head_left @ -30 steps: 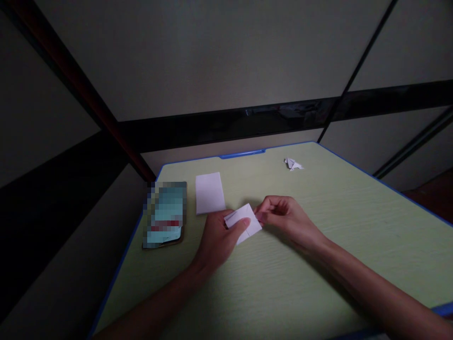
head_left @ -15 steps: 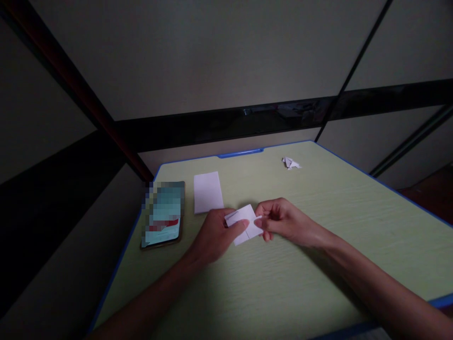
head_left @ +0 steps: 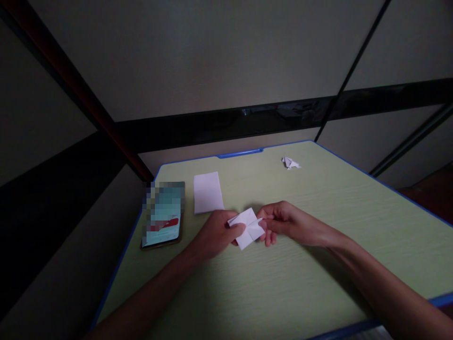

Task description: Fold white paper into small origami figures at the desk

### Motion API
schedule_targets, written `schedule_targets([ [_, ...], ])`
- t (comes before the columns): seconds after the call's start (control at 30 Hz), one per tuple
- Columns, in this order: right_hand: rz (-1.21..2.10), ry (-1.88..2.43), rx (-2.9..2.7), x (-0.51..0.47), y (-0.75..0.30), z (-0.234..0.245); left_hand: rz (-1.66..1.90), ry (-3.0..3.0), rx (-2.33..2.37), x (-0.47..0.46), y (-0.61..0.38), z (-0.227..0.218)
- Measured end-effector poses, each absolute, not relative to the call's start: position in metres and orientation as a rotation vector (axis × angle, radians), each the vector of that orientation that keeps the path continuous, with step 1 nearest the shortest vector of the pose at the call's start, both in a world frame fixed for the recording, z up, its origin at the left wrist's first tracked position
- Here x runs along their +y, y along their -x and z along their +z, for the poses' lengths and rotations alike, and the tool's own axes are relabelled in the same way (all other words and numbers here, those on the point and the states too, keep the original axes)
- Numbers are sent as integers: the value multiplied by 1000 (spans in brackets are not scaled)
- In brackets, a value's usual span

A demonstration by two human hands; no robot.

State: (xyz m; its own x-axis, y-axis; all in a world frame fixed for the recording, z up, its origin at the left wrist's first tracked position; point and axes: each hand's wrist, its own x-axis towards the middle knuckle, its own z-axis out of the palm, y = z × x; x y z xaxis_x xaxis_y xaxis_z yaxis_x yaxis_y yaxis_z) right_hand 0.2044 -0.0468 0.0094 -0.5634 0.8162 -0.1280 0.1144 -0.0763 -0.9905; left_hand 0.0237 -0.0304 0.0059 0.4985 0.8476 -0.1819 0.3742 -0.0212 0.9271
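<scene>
A small folded white paper [head_left: 247, 227] with creases across it is held just above the green table [head_left: 283, 283]. My left hand [head_left: 215, 233] pinches its left edge with thumb on top. My right hand [head_left: 283, 223] pinches its right edge, fingers curled under. Both hands meet at the paper near the table's middle.
A flat white paper sheet [head_left: 207, 192] lies behind my left hand. A phone [head_left: 163, 215] with a lit screen rests at the table's left edge. A small folded paper figure [head_left: 290, 163] sits at the far right. The table has a blue rim, with dark wall panels behind.
The paper has turned between my hands, one corner now pointing down toward me. My right hand's fingers have slid under its right edge.
</scene>
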Motion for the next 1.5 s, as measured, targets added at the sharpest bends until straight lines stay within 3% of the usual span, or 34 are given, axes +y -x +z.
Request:
schedule_targets([
  [0.4,1585,1023,-1693,-47,-202,8,534,-1685,1144,-33,-24,2],
  [0.8,1308,1021,-1393,-52,-185,10,885,-1337,1179,-37,-29,3],
  [1.5,1178,1022,-1406,-48,-181,9,873,-1177,1017,-42,-34,8],
])
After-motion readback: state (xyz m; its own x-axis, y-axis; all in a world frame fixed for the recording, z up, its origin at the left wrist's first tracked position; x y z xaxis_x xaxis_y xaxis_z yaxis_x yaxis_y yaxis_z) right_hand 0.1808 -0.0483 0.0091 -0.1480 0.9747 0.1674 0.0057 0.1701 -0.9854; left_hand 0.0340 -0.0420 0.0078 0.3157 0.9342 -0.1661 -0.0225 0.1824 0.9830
